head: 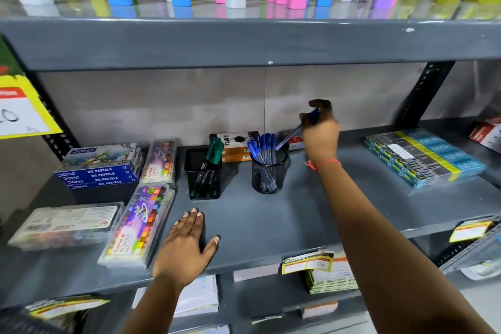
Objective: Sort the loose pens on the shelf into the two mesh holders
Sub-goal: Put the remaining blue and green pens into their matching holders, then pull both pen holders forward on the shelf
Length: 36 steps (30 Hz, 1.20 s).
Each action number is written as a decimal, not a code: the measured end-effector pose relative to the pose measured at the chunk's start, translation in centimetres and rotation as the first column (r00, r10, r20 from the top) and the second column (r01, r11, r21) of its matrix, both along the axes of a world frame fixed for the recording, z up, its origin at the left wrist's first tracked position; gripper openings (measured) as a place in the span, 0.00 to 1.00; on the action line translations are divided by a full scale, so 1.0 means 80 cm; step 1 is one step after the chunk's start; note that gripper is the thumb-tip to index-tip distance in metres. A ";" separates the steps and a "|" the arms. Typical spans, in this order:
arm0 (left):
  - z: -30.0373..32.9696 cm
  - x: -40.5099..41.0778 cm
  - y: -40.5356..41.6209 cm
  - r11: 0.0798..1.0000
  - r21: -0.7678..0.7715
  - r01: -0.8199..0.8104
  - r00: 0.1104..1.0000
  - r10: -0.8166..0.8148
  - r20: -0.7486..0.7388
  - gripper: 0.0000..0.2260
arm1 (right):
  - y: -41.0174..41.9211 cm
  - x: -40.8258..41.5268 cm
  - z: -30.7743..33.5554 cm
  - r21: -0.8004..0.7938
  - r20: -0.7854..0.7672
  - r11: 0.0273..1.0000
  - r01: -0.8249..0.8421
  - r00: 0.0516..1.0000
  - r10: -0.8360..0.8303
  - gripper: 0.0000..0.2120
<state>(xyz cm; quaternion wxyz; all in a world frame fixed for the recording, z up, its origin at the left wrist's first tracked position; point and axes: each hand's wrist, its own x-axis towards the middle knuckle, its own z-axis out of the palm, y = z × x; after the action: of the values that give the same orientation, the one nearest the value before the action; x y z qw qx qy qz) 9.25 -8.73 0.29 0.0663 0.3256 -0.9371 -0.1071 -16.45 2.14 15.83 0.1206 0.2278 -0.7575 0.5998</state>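
1. The right hand pinches a blue pen by its upper end between thumb and fingers, the pen slanting down toward 7 o'clock with its lower tip at the rim of the round mesh holder.
2. That round holder already carries a cluster of blue-capped pens leaning toward 11 o'clock, so the free gap appears to lie on its 3 o'clock side; the tip should drop there rather than onto the caps.
3. Judging from the slant, bringing the pen closer to upright before letting go would keep it from catching on the rim or tipping the light holder.
4. The left hand lies flat and spread on the grey shelf, at 7 o'clock from the holders, holding nothing; it could steady the round holder if it wobbles.
5. The square mesh holder, just at 9 o'clock of the round one, holds green-capped pens, so blue belongs in the round one.
6. No other loose pens show on the shelf; the task looks nearly finished.
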 end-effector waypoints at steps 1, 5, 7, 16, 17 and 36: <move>0.000 -0.001 0.000 1.000 -0.006 0.000 1.000 0.000 0.000 0.42 | -0.010 0.001 -0.002 0.094 -0.020 0.995 -0.038 0.999 0.040 0.12; -0.001 -0.002 0.000 1.000 -0.016 -0.004 1.000 0.004 -0.002 0.44 | -0.043 0.004 -0.027 0.381 0.049 0.910 -0.164 0.986 0.157 0.17; -0.001 -0.002 0.000 1.000 -0.009 -0.001 1.000 0.001 0.000 0.44 | -0.049 0.004 -0.041 0.387 0.090 0.903 -0.187 0.982 0.165 0.21; 0.007 -0.007 0.000 0.971 0.219 -0.093 0.972 0.136 -0.189 0.37 | -0.010 0.033 -0.108 0.056 0.349 0.997 0.049 0.935 -0.066 0.22; 0.011 -0.012 0.001 0.948 0.290 -0.127 0.940 0.209 -0.269 0.37 | -0.009 0.038 -0.118 0.045 0.373 0.998 0.047 0.926 -0.060 0.24; 0.022 -0.132 -0.026 0.723 0.527 -0.447 0.546 0.687 -0.480 0.42 | -0.060 0.047 -0.183 -0.067 0.465 0.990 -0.127 0.874 0.144 0.57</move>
<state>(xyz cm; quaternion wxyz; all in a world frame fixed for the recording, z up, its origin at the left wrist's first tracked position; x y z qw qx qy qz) -1.31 -10.80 2.09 0.3587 0.5634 -0.6589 -0.3460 -12.68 -2.69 1.19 -0.1043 0.1265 -0.7361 0.6567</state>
